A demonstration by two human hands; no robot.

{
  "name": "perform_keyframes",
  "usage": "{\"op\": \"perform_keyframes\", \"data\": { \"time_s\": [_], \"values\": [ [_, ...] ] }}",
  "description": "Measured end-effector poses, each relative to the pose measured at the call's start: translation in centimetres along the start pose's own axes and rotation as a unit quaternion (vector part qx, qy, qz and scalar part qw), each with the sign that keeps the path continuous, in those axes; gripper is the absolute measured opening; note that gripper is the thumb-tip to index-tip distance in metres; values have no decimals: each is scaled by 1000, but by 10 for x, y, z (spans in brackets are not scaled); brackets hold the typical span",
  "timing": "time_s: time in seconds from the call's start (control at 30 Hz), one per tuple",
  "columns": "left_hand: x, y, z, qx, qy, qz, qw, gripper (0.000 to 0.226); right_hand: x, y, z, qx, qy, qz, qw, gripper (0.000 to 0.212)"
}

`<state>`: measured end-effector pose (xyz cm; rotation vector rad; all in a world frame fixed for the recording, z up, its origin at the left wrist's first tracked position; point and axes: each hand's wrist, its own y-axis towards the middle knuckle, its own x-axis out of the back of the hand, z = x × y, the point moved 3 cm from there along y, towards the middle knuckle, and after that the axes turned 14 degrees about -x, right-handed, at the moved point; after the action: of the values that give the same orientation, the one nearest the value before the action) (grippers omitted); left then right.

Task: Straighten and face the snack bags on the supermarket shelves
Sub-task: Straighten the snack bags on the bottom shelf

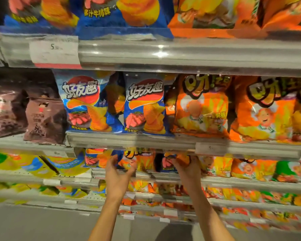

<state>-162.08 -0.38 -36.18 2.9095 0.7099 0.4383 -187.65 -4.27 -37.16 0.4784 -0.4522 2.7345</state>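
Snack bag (176, 162), blue-orange, lower centre of frame on third shelf (146, 176), grasped by right hand (189, 168). Left hand (117, 173) released, fingers spread just beside orange bag (142, 161). Blue bags (144, 106) on shelf above.

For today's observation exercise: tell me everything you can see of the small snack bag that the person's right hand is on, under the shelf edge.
The small snack bag is glossy plastic film, dark blue with an orange top and a red picture low on its front. It stands on the third shelf down, its top hidden behind the clear price rail. It sits between orange bags, out of place among them. The right hand curls round its right side in a grip; the left hand is open, apart from it. Motion blur hides its print.
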Motion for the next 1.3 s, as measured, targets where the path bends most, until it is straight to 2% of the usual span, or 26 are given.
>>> {"op": "perform_keyframes", "data": {
  "time_s": [0.07,0.13,0.2,0.27,0.37,0.53,0.57,0.6,0.8,0.9,1.07,1.17,1.3],
  "values": [
    [-5,15,-1,-24,-12,33,999,59,-6,10,5,17,2,26,1000,25],
    [-11,26,-1,-34,-36,81,995,45,-15,22,2,30,14,94,995,23],
    [-16,35,5,-20,-39,125,991,47,-20,35,-3,23,4,116,993,20],
    [-19,42,10,0,-25,149,989,52,-21,49,-9,2,7,138,990,33],
    [-21,50,13,1,-37,168,985,54,-27,63,-14,-12,5,173,985,29],
    [-28,61,12,-42,-53,227,972,40,-30,70,-14,3,13,203,979,20],
    [-29,63,14,-41,-54,234,970,37,-30,70,-14,-9,24,202,979,13],
    [-30,65,15,-41,-48,240,969,35,-30,72,-16,-25,33,196,980,16],
    [-34,73,23,1,-30,242,970,33,-31,75,-19,-61,13,173,983,51],
    [-31,72,17,1,-47,237,970,34,-31,70,-18,-80,20,166,983,32],
    [-26,68,0,-7,-75,241,968,28,-31,61,-13,-73,35,110,991,35],
    [-20,67,-6,15,-83,224,971,26,-32,55,-8,-74,47,111,990,48],
    [-10,64,-9,57,-98,217,970,30,-30,48,5,-52,71,84,993,83]
  ]
}}
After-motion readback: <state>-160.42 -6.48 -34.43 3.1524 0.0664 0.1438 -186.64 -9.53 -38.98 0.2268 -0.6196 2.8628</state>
